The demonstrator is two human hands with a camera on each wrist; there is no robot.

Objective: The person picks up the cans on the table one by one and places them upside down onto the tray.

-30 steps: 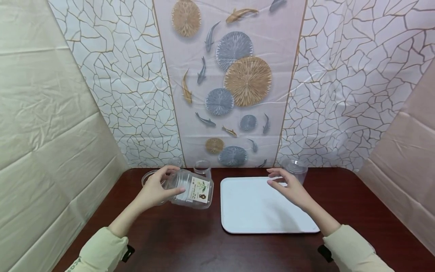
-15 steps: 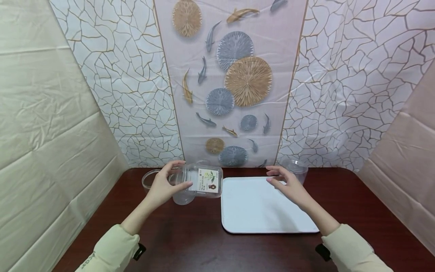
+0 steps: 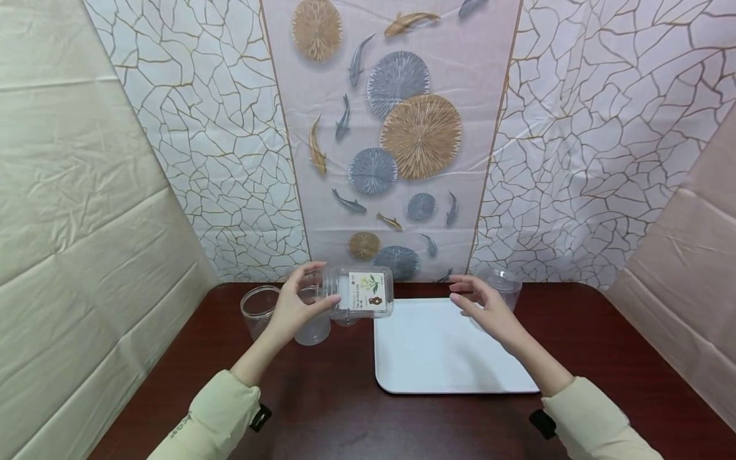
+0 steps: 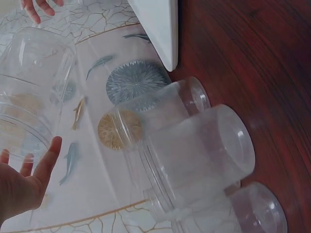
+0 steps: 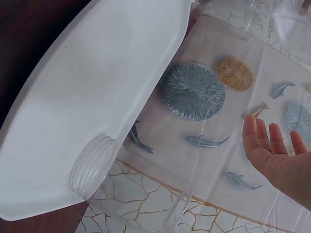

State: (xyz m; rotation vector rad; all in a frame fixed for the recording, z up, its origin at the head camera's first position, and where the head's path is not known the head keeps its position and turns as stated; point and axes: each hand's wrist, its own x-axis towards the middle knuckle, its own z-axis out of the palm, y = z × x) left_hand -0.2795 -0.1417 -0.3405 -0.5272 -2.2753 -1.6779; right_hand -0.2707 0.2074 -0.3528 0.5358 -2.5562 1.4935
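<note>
My left hand grips a clear plastic jar near its neck, thumb in front and fingers behind. The jar lies sideways in the air, its printed label facing me and its base pointing right, over the left back corner of a white tray. In the left wrist view the jar looks see-through, with ridges round its neck. My right hand hovers over the tray's right part with fingers loosely bent, holding nothing. Behind that hand stands another clear container, partly hidden by it.
On the dark wooden table, several clear jars stand upright at left: one jar beside my left wrist, another jar below the held one. The left wrist view shows these jars close together. Patterned cloth hangs behind the table.
My left hand has carried the jar right and upward, from over the standing jars to the tray's left back corner, and the jar has levelled out. My right hand stays nearly still.
</note>
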